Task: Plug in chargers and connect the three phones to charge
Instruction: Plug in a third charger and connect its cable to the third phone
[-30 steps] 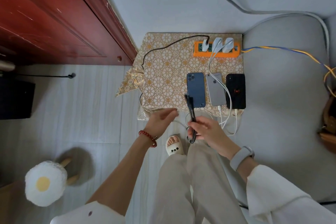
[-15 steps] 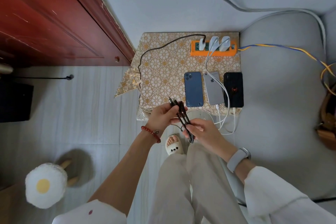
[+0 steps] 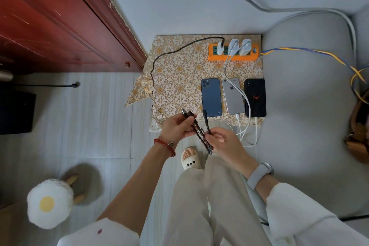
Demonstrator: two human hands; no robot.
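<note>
Just in front of the blue phone [image 3: 211, 97], two plugs of a black cable [image 3: 199, 135] are pinched by the left hand [image 3: 176, 129] and a third by the right hand [image 3: 221, 139]. Beside it, the silver phone [image 3: 232, 96] and black phone [image 3: 255, 97] are joined by white cables [image 3: 242, 106] to the orange power strip [image 3: 232, 57] behind.

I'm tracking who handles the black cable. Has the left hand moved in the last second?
Yes. The left hand has moved toward the blue phone and now grips two connectors of the black cable.

Left hand [image 3: 175, 128] has pulled two connectors [image 3: 187, 114] aside.
</note>
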